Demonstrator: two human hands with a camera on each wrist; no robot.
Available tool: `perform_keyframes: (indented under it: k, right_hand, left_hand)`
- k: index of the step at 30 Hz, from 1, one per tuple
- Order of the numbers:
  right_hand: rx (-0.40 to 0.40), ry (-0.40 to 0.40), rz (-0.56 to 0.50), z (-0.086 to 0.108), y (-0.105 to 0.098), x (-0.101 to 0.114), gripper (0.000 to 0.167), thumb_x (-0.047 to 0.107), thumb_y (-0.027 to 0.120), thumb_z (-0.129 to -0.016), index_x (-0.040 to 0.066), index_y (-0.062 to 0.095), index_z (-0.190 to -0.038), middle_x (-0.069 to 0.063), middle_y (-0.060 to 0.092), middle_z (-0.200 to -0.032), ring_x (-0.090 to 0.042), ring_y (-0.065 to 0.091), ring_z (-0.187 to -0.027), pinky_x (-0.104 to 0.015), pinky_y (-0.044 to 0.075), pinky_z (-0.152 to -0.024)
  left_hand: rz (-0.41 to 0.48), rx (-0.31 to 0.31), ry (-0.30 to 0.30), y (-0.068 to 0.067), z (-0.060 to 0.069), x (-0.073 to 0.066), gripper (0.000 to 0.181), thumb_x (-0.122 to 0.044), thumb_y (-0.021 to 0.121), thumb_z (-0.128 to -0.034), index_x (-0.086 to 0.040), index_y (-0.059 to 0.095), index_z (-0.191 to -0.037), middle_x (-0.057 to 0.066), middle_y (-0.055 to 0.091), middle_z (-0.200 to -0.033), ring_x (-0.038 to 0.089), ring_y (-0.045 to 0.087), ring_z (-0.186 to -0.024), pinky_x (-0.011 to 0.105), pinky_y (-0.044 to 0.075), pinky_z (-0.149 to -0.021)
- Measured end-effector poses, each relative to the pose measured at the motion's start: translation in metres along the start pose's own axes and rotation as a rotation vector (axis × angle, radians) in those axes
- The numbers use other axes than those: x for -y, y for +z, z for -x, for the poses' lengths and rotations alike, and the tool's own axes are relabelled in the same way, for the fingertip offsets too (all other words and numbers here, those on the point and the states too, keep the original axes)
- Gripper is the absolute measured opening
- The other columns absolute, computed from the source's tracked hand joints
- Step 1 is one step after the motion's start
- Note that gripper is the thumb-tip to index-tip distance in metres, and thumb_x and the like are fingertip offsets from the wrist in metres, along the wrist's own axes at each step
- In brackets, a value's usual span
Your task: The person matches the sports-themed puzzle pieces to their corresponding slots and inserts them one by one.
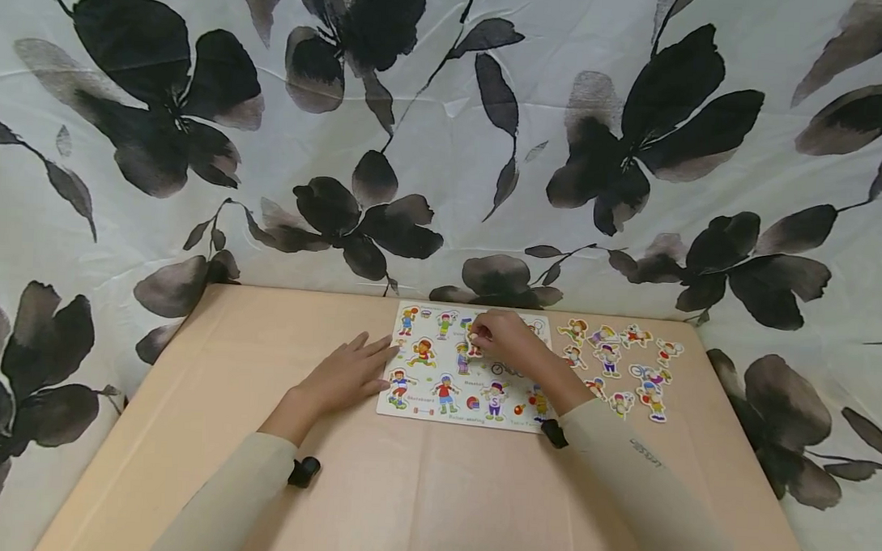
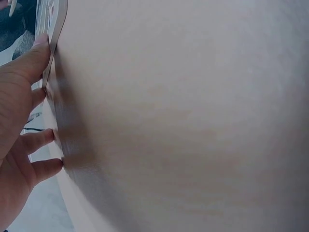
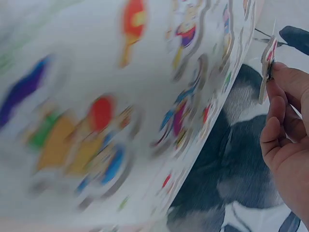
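A white board (image 1: 436,405) printed with colourful sports figures lies flat on the table. The left hand (image 1: 346,373) rests at its left edge, fingers spread; in the left wrist view the thumb and fingertips of this hand (image 2: 24,111) touch the board's edge (image 2: 59,24). Over the board's upper middle, the right hand (image 1: 515,343) pinches a small cutout piece. The right wrist view shows that piece (image 3: 267,67) edge-on between thumb and fingers of the right hand (image 3: 289,121), raised off the board (image 3: 145,183). What the piece depicts is hard to tell.
Several loose figure cutouts (image 1: 608,359) lie on the table (image 1: 477,496) to the right of the board, close to the right forearm. A white cloth (image 1: 473,179) with dark flowers hangs behind the table's back edge.
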State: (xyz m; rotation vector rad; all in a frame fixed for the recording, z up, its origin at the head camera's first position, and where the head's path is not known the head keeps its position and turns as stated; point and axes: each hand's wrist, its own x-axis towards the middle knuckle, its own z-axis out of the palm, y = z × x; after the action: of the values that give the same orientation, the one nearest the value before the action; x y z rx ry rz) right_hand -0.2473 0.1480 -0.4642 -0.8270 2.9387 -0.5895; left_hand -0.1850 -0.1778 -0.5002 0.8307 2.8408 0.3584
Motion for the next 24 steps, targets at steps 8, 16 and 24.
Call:
perform_keyframes:
  k: [8, 16, 24]
  right_hand:
    - [0.025, -0.020, -0.004, -0.037, 0.011, 0.019, 0.009, 0.018, 0.071, -0.098, 0.009, 0.074, -0.099, -0.001, 0.067, -0.088, -0.012, 0.056, -0.078, -0.027, 0.052, -0.071]
    - [0.089, 0.007, 0.065, -0.073, 0.026, 0.045, 0.015, 0.024, 0.071, -0.100, 0.009, 0.074, -0.103, -0.004, 0.069, -0.093, -0.015, 0.059, -0.083, -0.029, 0.055, -0.075]
    - [0.108, 0.083, 0.096, -0.095, 0.046, 0.062, 0.012, 0.021, 0.068, -0.102, 0.012, 0.070, -0.095, -0.001, 0.066, -0.088, -0.015, 0.058, -0.081, -0.028, 0.052, -0.073]
  left_hand:
    - [-0.005, 0.012, 0.001, -0.001, -0.003, -0.002, 0.066, -0.046, 0.060, -0.1032, -0.016, 0.042, -0.159, 0.010, 0.035, -0.167, 0.053, 0.030, -0.150, 0.068, 0.033, -0.118]
    - [-0.020, -0.003, 0.024, -0.001, -0.003, 0.001, 0.066, -0.046, 0.060, -0.1030, -0.015, 0.044, -0.158, 0.011, 0.038, -0.166, 0.054, 0.033, -0.149, 0.069, 0.035, -0.117]
    - [-0.017, -0.017, 0.038, 0.002, -0.005, 0.002, 0.067, -0.047, 0.063, -0.1015, -0.014, 0.046, -0.157, 0.010, 0.038, -0.166, 0.054, 0.034, -0.148, 0.068, 0.036, -0.116]
